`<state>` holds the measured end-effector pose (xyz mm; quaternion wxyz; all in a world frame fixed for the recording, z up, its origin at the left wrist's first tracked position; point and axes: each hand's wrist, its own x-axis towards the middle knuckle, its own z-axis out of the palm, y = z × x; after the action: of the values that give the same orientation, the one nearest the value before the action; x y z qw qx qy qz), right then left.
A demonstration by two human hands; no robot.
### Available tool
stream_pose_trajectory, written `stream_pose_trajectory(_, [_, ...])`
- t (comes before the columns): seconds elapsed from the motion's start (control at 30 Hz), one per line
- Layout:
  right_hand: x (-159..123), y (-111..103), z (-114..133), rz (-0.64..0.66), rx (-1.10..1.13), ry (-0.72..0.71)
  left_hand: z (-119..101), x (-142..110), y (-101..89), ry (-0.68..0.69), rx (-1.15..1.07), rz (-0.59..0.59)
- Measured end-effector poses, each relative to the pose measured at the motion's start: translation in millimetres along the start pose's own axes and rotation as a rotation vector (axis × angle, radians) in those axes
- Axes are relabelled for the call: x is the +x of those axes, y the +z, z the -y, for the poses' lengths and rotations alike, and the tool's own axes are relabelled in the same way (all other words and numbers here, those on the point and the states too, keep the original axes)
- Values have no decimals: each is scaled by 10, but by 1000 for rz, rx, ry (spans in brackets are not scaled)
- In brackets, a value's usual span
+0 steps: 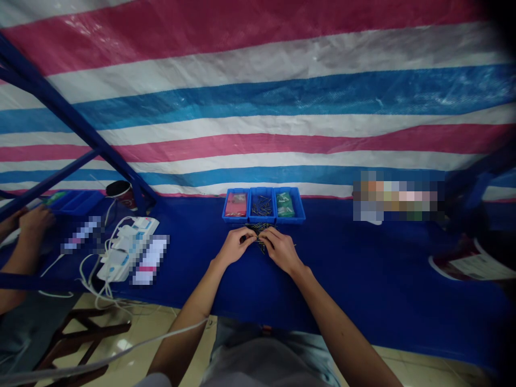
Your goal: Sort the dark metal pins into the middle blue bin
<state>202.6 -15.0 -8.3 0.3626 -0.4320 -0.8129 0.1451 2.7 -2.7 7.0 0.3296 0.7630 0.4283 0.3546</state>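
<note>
Over a small pile of thin, dark, screw-like pieces [263, 226] on the blue table, my left hand [234, 245] and my right hand [282, 248] meet fingertip to fingertip. Both are closed in a pinch, and whatever lies between the fingers is too small to make out. Just behind the pile stand three blue bins side by side. The left bin [235, 219] has something pink in it. Loose dark pieces like those in the pile lie in the middle bin [262, 219]. Green material with small whitish pieces fills part of the right bin [300, 215].
White power strips [131, 250] with tangled cables lie to the left, beside a blurred-out flat item [151, 260]. Farther left are a dark cup [121, 194], another blue tray [76, 202] and another person's hands [34, 223]. A dark red container [471, 260] stands at the right.
</note>
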Motion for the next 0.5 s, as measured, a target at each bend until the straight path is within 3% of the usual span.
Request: stream_pose_trajectory(0.5, [-2, 1, -6, -14, 53, -29, -10, 4, -23, -11, 10, 57])
